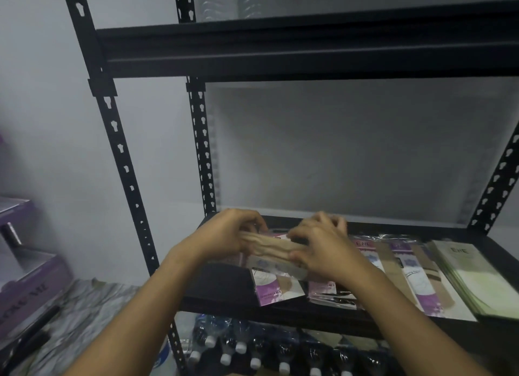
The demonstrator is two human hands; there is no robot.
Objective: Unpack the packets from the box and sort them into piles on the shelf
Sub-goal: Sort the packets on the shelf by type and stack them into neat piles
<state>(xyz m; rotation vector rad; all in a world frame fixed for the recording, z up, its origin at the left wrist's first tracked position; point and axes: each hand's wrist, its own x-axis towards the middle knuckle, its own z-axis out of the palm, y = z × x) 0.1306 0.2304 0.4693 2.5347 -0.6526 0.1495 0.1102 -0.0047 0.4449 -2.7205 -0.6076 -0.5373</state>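
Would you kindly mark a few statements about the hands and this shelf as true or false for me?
1. The left hand and the right hand both grip one bundle of packets above the shelf. True.
2. The pale green stack lies at the left end of the shelf. False: it lies at the right end.
3. Bottles with white caps sit below the shelf. True.
4. The purple box rests on the shelf among the piles. False: it sits off to the left of the rack.
5. No packets lie on the shelf yet. False: several purple packets already lie there.
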